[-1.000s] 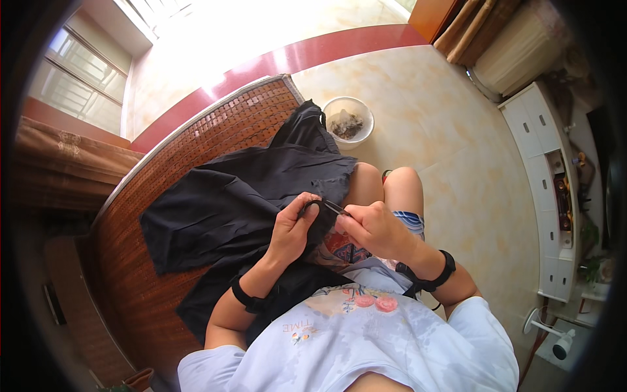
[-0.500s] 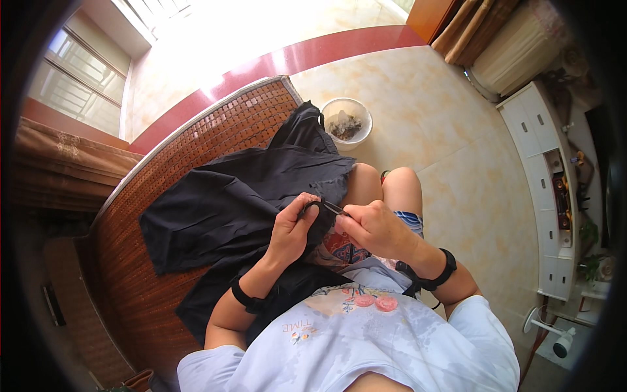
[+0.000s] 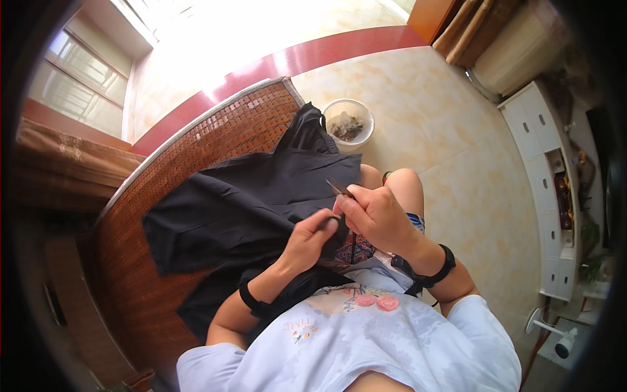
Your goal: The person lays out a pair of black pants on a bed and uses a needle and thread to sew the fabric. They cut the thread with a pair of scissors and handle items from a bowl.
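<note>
A black cloth garment lies spread over my lap and the woven seat. My left hand pinches a bunched edge of it between thumb and fingers. Close beside it, almost touching, my right hand is closed around small dark thread snips. Their two pointed blades stick out past my fingers, slightly apart and pointing up and to the left over the cloth. The handles are hidden inside my fist.
Beyond my knees a white bucket with scraps in it stands on the tiled floor. The brown woven mat runs off to the left under the garment. White drawers line the right side.
My left hand has moved right and toward me with the cloth edge. The snips have turned from lying across toward my left hand to pointing up and away.
</note>
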A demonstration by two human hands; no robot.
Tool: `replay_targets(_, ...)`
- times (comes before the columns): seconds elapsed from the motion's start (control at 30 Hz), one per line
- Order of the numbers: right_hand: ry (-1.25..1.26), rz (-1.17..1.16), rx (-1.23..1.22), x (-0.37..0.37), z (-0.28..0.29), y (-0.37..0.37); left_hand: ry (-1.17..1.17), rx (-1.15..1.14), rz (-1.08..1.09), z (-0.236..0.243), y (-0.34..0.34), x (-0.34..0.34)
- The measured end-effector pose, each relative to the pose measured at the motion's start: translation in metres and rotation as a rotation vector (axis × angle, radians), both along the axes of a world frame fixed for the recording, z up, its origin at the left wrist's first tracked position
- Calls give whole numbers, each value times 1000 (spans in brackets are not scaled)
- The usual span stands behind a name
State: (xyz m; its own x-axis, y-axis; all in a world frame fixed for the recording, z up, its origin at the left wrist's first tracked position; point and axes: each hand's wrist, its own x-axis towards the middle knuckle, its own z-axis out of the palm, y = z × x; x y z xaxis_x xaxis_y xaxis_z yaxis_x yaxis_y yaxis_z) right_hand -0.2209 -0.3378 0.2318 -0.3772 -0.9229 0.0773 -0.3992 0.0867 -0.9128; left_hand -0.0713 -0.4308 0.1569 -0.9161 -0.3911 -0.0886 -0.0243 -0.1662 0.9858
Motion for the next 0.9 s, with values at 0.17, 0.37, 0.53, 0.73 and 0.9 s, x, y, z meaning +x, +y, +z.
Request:
replay_targets(0.17,-6,83,44,-3,-9,13,65,425,279,-1,-13,-1)
replay_targets(0.37,-61,131,185,6,-13,18,80,362,271,-6,-13,2)
replay_targets(0.53,-9,151,166,4,-17,18,84,321,276,-5,-12,1)
replay_targets(0.73,20,150,138,4,-16,16,94,320,217,-3,-9,0)
replay_targets(0.9,-232,-100,-114,-5,-15,5,59,188,145,-1,-6,1)
